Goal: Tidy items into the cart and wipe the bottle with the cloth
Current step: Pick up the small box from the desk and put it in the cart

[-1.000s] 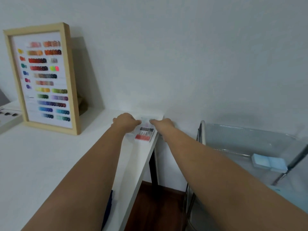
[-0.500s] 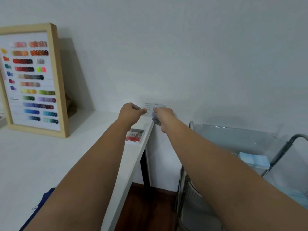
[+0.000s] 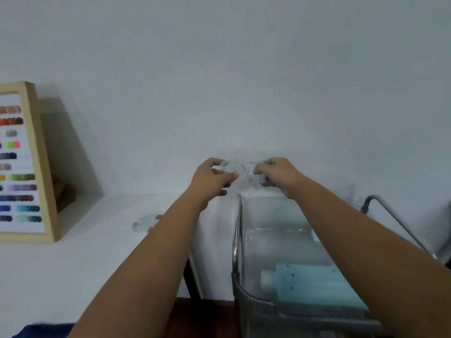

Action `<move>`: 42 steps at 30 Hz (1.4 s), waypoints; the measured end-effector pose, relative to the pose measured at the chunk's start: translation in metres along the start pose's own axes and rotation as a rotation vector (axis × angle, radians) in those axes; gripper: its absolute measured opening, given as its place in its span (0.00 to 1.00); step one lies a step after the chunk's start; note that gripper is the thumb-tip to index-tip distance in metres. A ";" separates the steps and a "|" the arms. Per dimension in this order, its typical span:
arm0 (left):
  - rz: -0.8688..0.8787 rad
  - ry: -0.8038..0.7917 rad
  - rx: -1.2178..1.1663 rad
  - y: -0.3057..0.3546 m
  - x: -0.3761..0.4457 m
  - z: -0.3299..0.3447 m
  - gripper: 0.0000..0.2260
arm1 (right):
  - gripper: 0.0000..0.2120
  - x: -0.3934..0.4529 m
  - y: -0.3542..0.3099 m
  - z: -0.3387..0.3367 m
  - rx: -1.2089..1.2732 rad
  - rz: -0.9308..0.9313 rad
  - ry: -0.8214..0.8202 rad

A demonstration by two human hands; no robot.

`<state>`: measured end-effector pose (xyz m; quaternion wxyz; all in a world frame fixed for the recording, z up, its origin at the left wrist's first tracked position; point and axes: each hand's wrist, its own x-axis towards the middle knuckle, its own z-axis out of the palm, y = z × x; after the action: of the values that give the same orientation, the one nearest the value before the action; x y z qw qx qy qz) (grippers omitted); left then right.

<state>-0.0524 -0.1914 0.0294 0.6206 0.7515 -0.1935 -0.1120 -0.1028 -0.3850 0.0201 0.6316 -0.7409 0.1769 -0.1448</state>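
Both hands hold a small clear plastic case (image 3: 240, 170) in the air above the left rim of the cart (image 3: 237, 240). My left hand (image 3: 211, 178) pinches its left end, my right hand (image 3: 278, 174) its right end. The case is blurred; its contents cannot be made out. Inside the cart's clear top tray lies a light blue bottle (image 3: 310, 281) on its side, partly covered by my right forearm. A second small case (image 3: 144, 225) with red inside lies on the white table (image 3: 73, 276), just left of my left forearm.
A wooden frame with rows of coloured samples (image 3: 26, 167) leans on the wall at the left. The cart's grey handle (image 3: 388, 211) rises at the right. A dark blue cloth (image 3: 46, 331) shows at the bottom left edge. Dark floor lies between table and cart.
Both hands lifted the clear case off the table's corner and carried it right, over the cart's edge. The view swung right, bringing the cart's tray and the blue bottle into sight.
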 end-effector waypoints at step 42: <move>-0.280 -0.189 0.799 -0.123 0.018 0.203 0.14 | 0.25 0.002 0.157 -0.106 -1.077 0.037 -0.306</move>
<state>-0.1006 -0.3611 -0.1311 0.2395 0.9382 -0.1736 -0.1798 -0.1597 -0.5020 -0.1179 0.1846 -0.9682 0.1454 0.0862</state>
